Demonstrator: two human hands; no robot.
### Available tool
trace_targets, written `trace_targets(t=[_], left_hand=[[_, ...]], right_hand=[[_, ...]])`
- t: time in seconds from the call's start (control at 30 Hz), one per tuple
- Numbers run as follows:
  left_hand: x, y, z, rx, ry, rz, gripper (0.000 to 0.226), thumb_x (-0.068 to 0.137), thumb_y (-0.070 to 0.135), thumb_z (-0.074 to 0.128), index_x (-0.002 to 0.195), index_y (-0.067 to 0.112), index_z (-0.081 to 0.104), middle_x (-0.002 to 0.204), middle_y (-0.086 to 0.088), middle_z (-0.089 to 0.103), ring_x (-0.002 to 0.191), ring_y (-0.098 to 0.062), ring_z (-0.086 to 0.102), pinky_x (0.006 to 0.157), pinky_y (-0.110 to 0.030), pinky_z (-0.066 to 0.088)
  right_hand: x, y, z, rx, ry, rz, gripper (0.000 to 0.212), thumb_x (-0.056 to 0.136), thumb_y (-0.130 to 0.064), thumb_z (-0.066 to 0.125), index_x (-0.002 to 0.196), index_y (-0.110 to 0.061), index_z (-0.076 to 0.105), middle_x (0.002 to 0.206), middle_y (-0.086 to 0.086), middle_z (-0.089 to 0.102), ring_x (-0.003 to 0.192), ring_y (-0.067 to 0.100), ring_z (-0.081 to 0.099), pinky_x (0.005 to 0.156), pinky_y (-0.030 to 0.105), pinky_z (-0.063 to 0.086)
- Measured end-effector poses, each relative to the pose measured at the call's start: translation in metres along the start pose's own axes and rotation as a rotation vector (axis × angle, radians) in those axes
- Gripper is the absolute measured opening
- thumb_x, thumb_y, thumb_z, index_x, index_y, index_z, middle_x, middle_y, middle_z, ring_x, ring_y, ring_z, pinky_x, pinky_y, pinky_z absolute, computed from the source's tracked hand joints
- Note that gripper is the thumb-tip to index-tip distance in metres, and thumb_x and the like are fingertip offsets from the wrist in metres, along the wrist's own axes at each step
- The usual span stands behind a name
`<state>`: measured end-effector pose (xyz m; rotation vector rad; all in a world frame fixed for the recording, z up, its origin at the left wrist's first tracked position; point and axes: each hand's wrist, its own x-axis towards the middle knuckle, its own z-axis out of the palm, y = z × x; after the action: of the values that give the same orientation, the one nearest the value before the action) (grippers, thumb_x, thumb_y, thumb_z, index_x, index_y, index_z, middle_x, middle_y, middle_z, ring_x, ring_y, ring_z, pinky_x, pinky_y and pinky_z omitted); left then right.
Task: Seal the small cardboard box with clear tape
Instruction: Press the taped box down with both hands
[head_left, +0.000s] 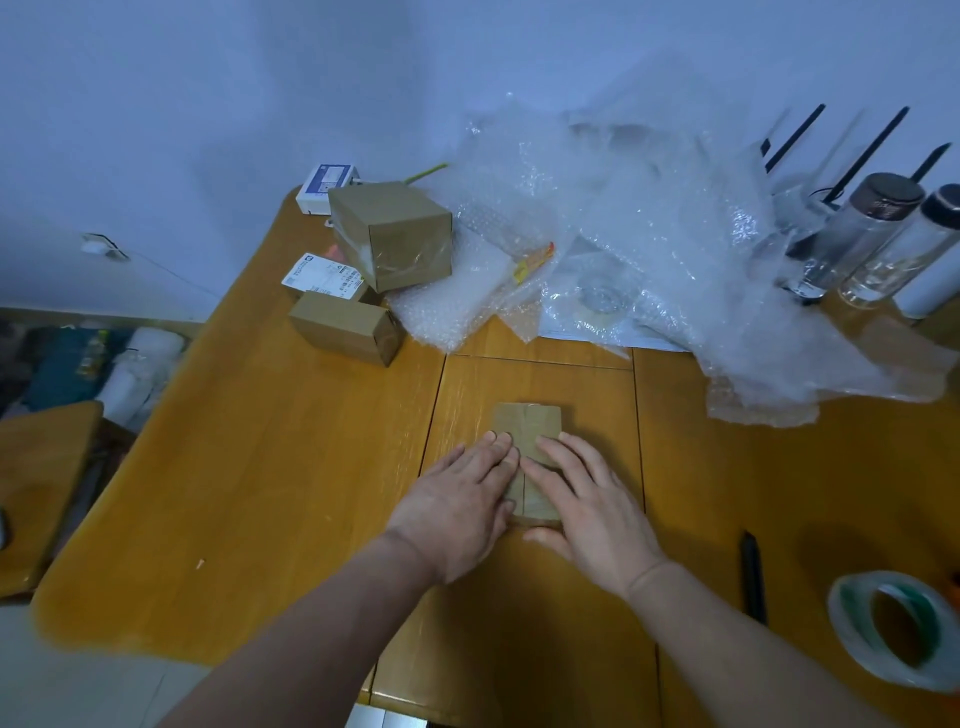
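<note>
Box: the box (527, 436) lies flat on the desk (270, 467), mid-front.
Hands: left hand (457, 506) and right hand (584, 506) — fingers flat, spread, gripping nothing — press the flaps.
Tape: roll (891, 626) lies well right.
Tip: hold the seam shut with one palm — fetch tape with the other.

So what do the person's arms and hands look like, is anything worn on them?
Both forearms are bare up to the picture's edge: no sleeves, gloves or watch. The left hand and right hand show no rings or markings that I can make out.
</note>
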<state>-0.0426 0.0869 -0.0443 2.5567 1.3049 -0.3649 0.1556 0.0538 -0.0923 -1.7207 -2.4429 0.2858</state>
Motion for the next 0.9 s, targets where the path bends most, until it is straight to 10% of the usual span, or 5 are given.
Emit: trace_targets(t=[0.13,0.4,0.63,0.9], left_hand=[[0.001,0.000,-0.004,0.000,-0.043,-0.008,0.063,0.110,0.042,0.022,0.165,0.017,0.003,0.174,0.000,-0.001,0.160,-0.017,-0.005,0.131,-0.040,0.004],[0.004,-0.004,-0.014,-0.016,-0.112,0.006,0.064,0.110,0.040,0.028,0.165,0.019,0.003,0.174,0.002,-0.002,0.160,-0.016,-0.005,0.131,-0.044,0.002],[0.007,-0.003,-0.023,0.029,-0.191,-0.001,0.081,0.104,0.028,0.049,0.165,0.020,-0.004,0.174,0.003,-0.007,0.160,-0.018,-0.006,0.131,-0.045,0.002],[0.004,0.003,-0.030,0.070,-0.238,-0.032,0.082,0.105,0.028,0.049,0.164,0.020,-0.008,0.174,0.002,-0.013,0.160,-0.018,-0.010,0.130,-0.046,-0.001]], right_hand=[[0.003,0.006,-0.011,-0.027,-0.008,-0.031,0.077,0.086,-0.073,0.048,0.147,-0.027,0.047,0.154,0.002,0.042,0.146,0.028,0.031,0.111,0.049,0.043],[0.000,0.006,-0.005,-0.042,-0.051,-0.039,0.085,0.077,-0.056,0.075,0.148,-0.024,0.042,0.156,0.006,0.039,0.148,0.031,0.028,0.109,0.052,0.046],[0.008,-0.032,-0.007,-0.059,0.078,0.152,0.072,0.083,-0.074,0.047,0.123,-0.017,0.063,0.141,0.011,0.055,0.137,0.035,0.041,0.109,0.054,0.043],[0.009,-0.021,-0.003,-0.086,0.005,0.081,0.078,0.069,-0.061,0.078,0.129,-0.014,0.060,0.142,0.012,0.053,0.137,0.037,0.040,0.103,0.054,0.051]])
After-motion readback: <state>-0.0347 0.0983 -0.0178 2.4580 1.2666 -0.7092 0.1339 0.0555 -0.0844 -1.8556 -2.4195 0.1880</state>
